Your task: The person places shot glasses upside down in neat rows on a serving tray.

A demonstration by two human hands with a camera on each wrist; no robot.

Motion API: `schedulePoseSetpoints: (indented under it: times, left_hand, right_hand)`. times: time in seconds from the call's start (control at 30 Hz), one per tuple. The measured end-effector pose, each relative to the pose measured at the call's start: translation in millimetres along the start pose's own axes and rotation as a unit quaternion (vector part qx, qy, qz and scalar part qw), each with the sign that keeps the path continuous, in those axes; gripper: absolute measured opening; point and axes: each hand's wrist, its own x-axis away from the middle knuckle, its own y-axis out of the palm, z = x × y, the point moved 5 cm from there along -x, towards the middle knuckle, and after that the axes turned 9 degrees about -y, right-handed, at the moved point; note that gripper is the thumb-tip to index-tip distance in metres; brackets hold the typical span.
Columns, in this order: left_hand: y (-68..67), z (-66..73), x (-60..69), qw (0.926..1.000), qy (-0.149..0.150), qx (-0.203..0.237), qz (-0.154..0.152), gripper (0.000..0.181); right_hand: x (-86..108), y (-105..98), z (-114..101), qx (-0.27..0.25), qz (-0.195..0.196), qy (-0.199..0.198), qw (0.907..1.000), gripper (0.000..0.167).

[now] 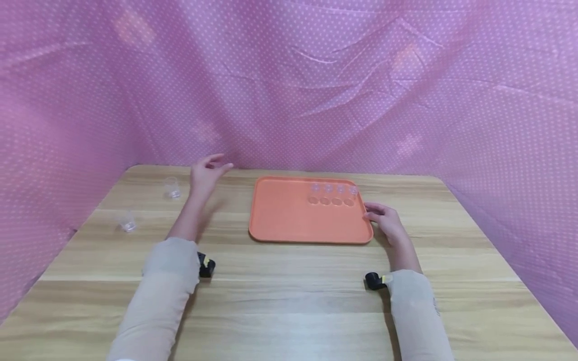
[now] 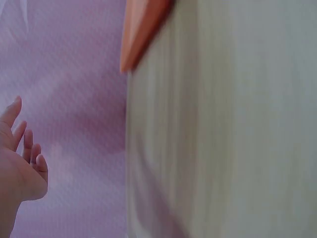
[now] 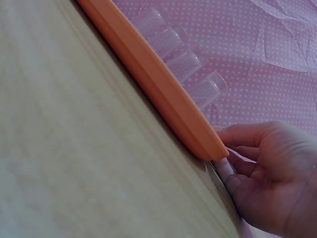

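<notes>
While pinching one orange rectangular tray (image 1: 289, 218) between right hand (image 1: 386, 220) fingertips, splays left hand (image 1: 205, 178); has four clear round cups (image 3: 186, 64) aboard, two off left.

Tray (image 1: 284, 215) passable at left, cups (image 1: 338, 195) obstructing far right.

Head view high, forward-down; wrist views low, near, tilted; all share tray (image 1: 289, 218).

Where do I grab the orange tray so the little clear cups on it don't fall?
Probably hold the orange tray at both short ends, coming from left and right. Its raised rim gives an edge to pinch, as the right hand does. The clear cups stand towards the right, so keep it level.
</notes>
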Motion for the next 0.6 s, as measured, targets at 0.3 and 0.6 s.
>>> schedulePoseSetpoints:
  times: [0.3, 0.6]
  left_hand:
    - [-65.0, -40.3, -0.5, 0.9949, -0.088, -0.023, 0.043, 0.055]
    - [-96.4, -70.9, -1.0, 0.9827, -0.158, -0.041, 0.087, 0.068]
  right_hand:
    - [0.3, -2, 2, 0.003, -0.004, 0.001, 1.0000, 0.045]
    - [0.0, 0, 3, 0.006, -0.005, 0.001, 1.0000, 0.043]
